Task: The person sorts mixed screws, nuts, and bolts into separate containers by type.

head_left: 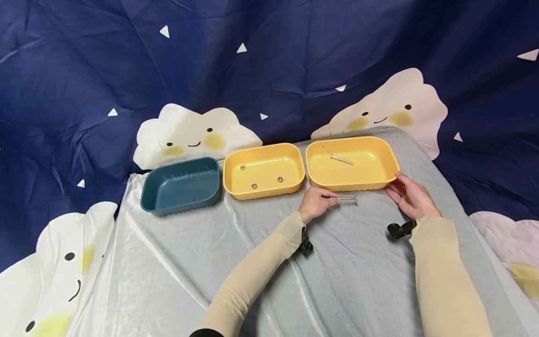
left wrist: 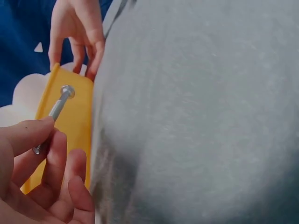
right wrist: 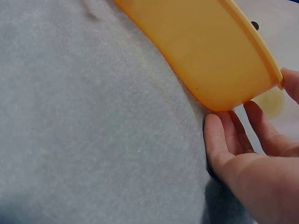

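Note:
My left hand (head_left: 317,202) pinches a silver bolt (left wrist: 58,107) between thumb and forefinger, its wide head pointing away from the hand. The bolt is just in front of the right-hand yellow bin (head_left: 349,183). At that bin's right front corner is my right hand (head_left: 410,194); its thumb is at the rim and its fingers (right wrist: 217,133) bend against the lower wall, holding the corner. Another bolt (head_left: 342,159) lies inside this bin.
Left of it stands a second yellow bin (head_left: 265,193) with three nuts, among them a nut (head_left: 280,179). A dark teal bin (head_left: 181,206) at the far left holds a thin metal pin (head_left: 194,178) and another small piece. Grey cloth (head_left: 177,267) covers the table; a blue curtain (head_left: 269,56) hangs behind.

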The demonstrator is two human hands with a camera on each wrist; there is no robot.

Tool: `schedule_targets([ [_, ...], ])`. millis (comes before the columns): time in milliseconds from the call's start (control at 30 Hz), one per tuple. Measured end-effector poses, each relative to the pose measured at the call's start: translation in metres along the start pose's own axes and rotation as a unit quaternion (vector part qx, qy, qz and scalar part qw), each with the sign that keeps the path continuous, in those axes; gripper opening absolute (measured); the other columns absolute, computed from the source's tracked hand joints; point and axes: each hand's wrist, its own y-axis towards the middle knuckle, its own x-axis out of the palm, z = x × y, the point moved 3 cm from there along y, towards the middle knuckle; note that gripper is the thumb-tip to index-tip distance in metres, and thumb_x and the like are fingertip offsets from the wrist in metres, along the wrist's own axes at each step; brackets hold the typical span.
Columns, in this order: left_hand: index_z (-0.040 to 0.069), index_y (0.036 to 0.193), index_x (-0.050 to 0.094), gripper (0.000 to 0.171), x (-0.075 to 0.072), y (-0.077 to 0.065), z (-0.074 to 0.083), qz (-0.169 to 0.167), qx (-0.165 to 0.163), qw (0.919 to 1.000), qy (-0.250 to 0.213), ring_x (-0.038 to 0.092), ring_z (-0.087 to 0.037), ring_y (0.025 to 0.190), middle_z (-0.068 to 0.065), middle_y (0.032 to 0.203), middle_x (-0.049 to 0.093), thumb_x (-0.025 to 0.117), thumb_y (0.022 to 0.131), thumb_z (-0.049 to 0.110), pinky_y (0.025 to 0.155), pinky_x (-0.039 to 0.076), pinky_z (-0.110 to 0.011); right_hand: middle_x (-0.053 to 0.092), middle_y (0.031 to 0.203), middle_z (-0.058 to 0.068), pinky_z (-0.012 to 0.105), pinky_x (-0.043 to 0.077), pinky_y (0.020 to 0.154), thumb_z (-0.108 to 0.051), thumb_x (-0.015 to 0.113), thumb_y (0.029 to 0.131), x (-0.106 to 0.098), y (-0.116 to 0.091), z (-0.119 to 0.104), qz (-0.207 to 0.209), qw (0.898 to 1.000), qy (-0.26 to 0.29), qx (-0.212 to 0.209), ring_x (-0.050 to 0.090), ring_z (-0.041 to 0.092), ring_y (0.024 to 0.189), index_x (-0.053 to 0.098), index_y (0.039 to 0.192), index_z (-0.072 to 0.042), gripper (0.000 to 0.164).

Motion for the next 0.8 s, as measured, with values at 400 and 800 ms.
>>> schedule_targets([
  [400,0.005,0.095,0.077,0.013,-0.004,-0.004,0.011,-0.047,0.013,0.9927,-0.111,0.073,-0.024,0.079,-0.011,0.084,0.075,0.073,0.086,0.014,0.071,0.057,-0.033,0.062,0.11,-0.006,0.027,0.012,0.121,-0.021,0.065,0.093,0.001,0.0,0.001,0.01,1.0,-0.005,-0.003,0.049,0.006,0.116,0.058,0.121,-0.022,0.029],
  [800,0.005,0.096,0.077,0.014,-0.017,-0.002,0.018,-0.015,0.03,0.9881,-0.15,0.073,-0.029,0.075,-0.011,0.08,0.075,0.073,0.086,0.013,0.077,0.058,-0.036,0.064,0.107,-0.005,0.025,0.022,0.119,-0.02,0.063,0.094,-0.001,-0.001,0.0,-0.005,1.0,-0.001,-0.003,0.05,0.005,0.116,0.059,0.119,-0.02,0.025],
])
